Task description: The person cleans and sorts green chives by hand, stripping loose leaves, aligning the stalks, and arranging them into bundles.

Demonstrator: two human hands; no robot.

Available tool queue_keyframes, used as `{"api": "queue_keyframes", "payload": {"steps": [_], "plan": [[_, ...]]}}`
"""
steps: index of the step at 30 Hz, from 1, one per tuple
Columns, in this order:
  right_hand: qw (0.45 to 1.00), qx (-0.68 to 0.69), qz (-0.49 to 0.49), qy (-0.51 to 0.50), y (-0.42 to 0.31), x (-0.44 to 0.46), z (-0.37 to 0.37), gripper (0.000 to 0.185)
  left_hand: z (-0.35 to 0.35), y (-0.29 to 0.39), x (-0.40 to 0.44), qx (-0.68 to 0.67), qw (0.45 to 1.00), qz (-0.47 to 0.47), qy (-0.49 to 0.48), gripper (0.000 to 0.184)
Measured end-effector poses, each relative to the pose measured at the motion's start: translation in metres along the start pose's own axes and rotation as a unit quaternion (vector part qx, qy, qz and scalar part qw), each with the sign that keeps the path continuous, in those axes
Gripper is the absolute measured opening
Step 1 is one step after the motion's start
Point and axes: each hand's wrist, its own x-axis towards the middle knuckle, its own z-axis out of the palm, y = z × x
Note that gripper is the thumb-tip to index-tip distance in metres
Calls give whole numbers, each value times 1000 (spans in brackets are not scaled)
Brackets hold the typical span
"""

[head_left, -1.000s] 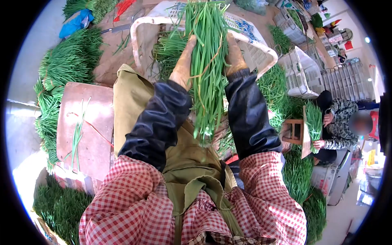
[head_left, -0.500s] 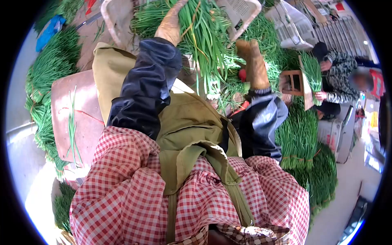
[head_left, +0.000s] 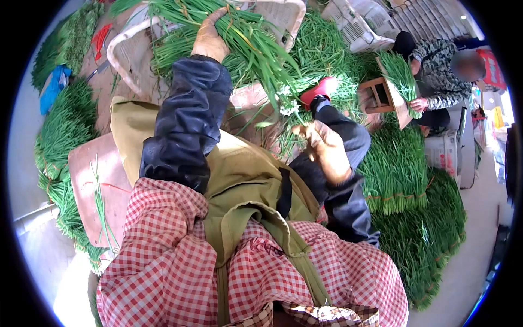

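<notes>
My left hand (head_left: pixel 211 39) is closed around a bunch of long green chives (head_left: pixel 248 41), gripping it near the middle. The bunch slants from upper left down to the right, its loose ends hanging toward some small white bits (head_left: pixel 289 107) that I cannot identify. My right hand (head_left: pixel 328 152) is drawn back over my lap, below and right of the bunch. Its fingers are curled together, and whatever they may hold is too small to make out. Loose chives (head_left: pixel 321 46) lie heaped beyond my hands.
A pale-framed chair (head_left: pixel 124 71) stands ahead. Tied chive bundles (head_left: pixel 395 169) lie at right, with more chives (head_left: pixel 65 120) at left beside a pinkish board (head_left: pixel 90 191). A co-worker (head_left: pixel 444 71) handles chives over a small wooden stool (head_left: pixel 376 95). White crates (head_left: pixel 359 24) stand behind.
My right hand has pulled back from the far heap toward my lap, its fingers now curled. The chives in my left hand have swung from hanging down to a slant. A red shoe has come into view.
</notes>
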Motion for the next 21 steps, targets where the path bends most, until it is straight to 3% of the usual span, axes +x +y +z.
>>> {"api": "queue_keyframes", "payload": {"steps": [2,4,6,8,10,12,14,15,17,18,20,21], "plan": [[954,-275,-21,116,-11,-24,-14,18,6,-7,17,-44,992,61,100,26],[885,-405,-94,210,4,-48,-54,16,16,-8,26,-38,991,72,104,25],[799,-510,-101,302,27,-64,-122,14,44,-16,14,-27,990,93,103,27],[809,-416,68,410,48,-76,-200,17,60,-19,9,39,985,115,122,34],[658,-633,173,370,84,-89,-303,21,51,-16,18,-49,990,88,99,29],[516,-719,383,265,165,-114,-443,26,53,-15,15,-112,991,56,55,29],[511,-743,326,283,128,-81,-414,25,56,-14,12,-112,986,61,109,29],[506,-762,274,297,87,-53,-362,24,56,-13,14,-98,984,88,120,29],[654,-696,113,275,-10,12,-219,28,54,-18,16,-73,987,91,115,33],[730,-632,-98,239,3,41,-207,32,52,-20,15,-49,989,93,104,37],[867,-449,-117,181,-42,65,-82,31,52,-17,7,-51,985,70,147,33],[887,-426,-123,130,-45,79,-51,30,53,-20,9,-51,985,77,148,31]]}}
